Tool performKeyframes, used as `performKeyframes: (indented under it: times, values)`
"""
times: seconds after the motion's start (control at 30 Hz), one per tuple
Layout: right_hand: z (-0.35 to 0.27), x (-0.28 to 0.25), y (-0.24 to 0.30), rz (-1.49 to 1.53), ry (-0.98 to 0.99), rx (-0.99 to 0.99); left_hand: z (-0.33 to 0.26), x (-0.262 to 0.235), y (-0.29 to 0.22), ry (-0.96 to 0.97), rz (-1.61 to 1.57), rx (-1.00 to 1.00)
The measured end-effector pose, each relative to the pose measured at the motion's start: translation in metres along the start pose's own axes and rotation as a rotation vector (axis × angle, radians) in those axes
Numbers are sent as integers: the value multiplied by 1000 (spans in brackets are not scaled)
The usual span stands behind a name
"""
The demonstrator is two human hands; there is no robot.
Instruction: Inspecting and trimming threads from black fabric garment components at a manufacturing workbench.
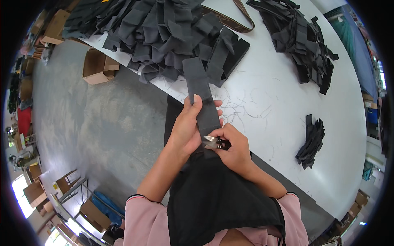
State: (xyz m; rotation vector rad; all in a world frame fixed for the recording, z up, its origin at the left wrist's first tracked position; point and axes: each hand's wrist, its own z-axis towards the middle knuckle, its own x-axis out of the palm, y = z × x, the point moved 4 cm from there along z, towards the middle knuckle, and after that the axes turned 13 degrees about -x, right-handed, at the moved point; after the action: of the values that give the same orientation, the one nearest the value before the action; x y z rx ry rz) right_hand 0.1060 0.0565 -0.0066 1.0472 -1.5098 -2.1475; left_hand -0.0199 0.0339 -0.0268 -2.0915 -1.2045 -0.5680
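Strap of dark grey fabric (203,104) is what I see in both hands, running from my lap up over the near edge of the white surface (287,102) to the big heap of cut pieces. My left hand (186,127) lies along the strap's left side, thumb on top and fingers curled under it, closed on the cloth. My right hand (234,147) sits just right of the strap's lower end, its fingers wrapped tight round small thread snips (215,142) whose silver blades point left and meet the strap's edge. Whether the blades are parted I cannot tell.

Beyond the strap, the heap of grey pieces (164,37) covers the far left part of the surface. A second, blacker pile (299,37) lies well to the right of the strap, and a small stack of dark strips (312,141) lies right of my right hand. Loose thread ends (242,106) are scattered just right of the strap. A brown belt (230,20) curves beyond the heap. Black cloth (213,197) drapes my lap below the strap. An open cardboard box (98,65) stands on the floor, left of the heap.
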Motion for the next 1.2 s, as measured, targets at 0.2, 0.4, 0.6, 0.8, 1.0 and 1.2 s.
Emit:
performKeyframes:
  times: [0.2,0.4,0.6,0.8,1.0,1.2]
  values:
    - [-5,1,-14,200,-13,142,0,1,7,-58,-174,-48]
    - [-16,1,-21,426,-140,345,-2,4,5,-85,-2,106]
    - [-17,-5,-12,383,-267,215,-5,5,2,-157,97,210]
    - [-14,-56,-16,297,-498,79,-8,1,0,-144,215,273]
    - [10,-37,3,54,-82,-7,-5,0,10,-12,241,101]
    - [20,-30,-13,-69,-58,-154,-13,5,21,69,191,-71]
